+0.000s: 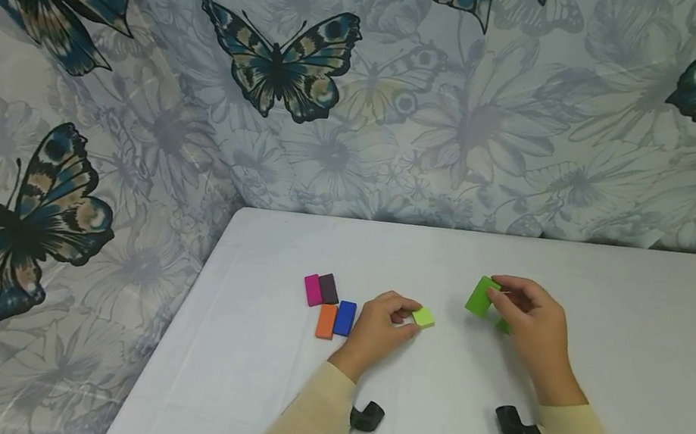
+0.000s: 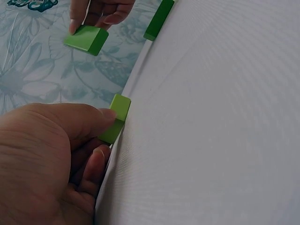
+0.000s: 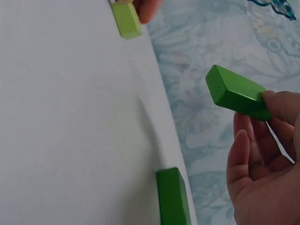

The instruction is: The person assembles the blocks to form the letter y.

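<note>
My left hand [image 1: 376, 329] pinches a lime-green block [image 1: 424, 317] between thumb and fingers, low over the white table. In the left wrist view the thumb lies on that lime block [image 2: 121, 108]. My right hand [image 1: 532, 332] holds a green rectangular block [image 1: 481, 296] by one end, raised above the tabletop and tilted. The right wrist view shows this green block [image 3: 239, 93] pinched between thumb and fingertips. Another, darker green block [image 3: 172, 197] lies on the table under the right hand; in the head view the hand mostly hides this block [image 1: 503, 325].
Left of the left hand lie a magenta block [image 1: 312, 290], a dark purple block [image 1: 328, 289], an orange block [image 1: 327, 321] and a blue block [image 1: 345, 318], close together. The white table [image 1: 210, 378] meets a butterfly-patterned cloth [image 1: 357, 165] at its back edge. Black wrist mounts [image 1: 518, 427] stick out inward.
</note>
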The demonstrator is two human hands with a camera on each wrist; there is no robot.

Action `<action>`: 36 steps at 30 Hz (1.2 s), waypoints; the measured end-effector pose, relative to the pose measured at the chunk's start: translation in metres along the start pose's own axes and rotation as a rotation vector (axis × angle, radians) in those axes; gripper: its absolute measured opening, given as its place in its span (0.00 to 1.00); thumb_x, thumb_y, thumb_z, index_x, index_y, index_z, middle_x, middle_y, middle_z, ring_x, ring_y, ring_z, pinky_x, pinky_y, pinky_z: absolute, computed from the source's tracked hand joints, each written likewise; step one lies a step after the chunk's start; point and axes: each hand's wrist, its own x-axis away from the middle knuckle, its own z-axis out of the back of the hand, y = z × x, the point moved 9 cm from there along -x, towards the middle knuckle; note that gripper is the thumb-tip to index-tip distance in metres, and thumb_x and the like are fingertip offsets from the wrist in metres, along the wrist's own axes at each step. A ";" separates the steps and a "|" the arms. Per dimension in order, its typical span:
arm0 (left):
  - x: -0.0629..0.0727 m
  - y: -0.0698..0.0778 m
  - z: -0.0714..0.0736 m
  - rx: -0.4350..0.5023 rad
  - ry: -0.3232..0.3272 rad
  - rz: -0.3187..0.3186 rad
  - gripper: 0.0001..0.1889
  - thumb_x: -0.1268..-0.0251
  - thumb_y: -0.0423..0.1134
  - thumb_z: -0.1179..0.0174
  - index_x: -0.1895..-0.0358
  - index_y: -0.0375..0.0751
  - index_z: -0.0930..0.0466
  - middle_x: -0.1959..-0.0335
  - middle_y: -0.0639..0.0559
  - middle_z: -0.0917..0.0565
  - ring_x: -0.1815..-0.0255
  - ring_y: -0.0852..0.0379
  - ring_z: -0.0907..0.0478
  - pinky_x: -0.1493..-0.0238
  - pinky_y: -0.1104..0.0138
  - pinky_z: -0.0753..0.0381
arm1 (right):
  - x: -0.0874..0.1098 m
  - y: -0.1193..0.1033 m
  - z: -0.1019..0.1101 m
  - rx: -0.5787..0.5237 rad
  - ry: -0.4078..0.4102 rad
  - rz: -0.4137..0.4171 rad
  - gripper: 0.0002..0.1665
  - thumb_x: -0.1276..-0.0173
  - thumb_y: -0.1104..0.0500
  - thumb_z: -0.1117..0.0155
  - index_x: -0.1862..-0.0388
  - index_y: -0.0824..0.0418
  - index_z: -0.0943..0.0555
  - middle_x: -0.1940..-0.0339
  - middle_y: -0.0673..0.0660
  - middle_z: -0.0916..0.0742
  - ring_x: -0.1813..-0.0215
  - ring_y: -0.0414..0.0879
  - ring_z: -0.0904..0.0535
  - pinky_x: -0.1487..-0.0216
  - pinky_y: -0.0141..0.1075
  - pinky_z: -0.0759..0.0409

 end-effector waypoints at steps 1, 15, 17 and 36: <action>0.000 0.000 0.000 -0.002 0.001 0.001 0.16 0.33 0.31 0.23 0.43 0.44 0.08 0.56 0.61 0.17 0.56 0.65 0.21 0.50 0.71 0.17 | -0.001 0.000 -0.004 0.008 -0.005 0.005 0.20 0.20 0.52 0.27 0.39 0.63 0.12 0.50 0.58 0.12 0.53 0.40 0.18 0.62 0.25 0.22; -0.001 0.001 0.000 -0.020 -0.011 0.009 0.16 0.32 0.32 0.23 0.42 0.44 0.09 0.55 0.62 0.17 0.55 0.66 0.20 0.49 0.72 0.18 | 0.000 0.008 -0.053 0.049 -0.016 0.092 0.14 0.20 0.57 0.27 0.43 0.64 0.11 0.49 0.59 0.10 0.56 0.44 0.17 0.57 0.26 0.23; -0.001 0.001 0.000 -0.020 -0.013 0.005 0.16 0.32 0.32 0.23 0.42 0.44 0.09 0.55 0.62 0.17 0.56 0.66 0.20 0.49 0.73 0.18 | 0.001 0.010 -0.056 0.050 -0.002 0.083 0.14 0.20 0.58 0.28 0.43 0.64 0.11 0.49 0.60 0.10 0.56 0.45 0.17 0.58 0.26 0.23; 0.001 0.000 0.002 -0.020 -0.003 -0.067 0.16 0.33 0.30 0.23 0.44 0.43 0.08 0.56 0.57 0.16 0.56 0.65 0.20 0.50 0.73 0.17 | 0.010 0.018 -0.068 0.155 0.025 -0.036 0.16 0.20 0.61 0.30 0.41 0.70 0.13 0.51 0.67 0.12 0.52 0.58 0.13 0.56 0.34 0.20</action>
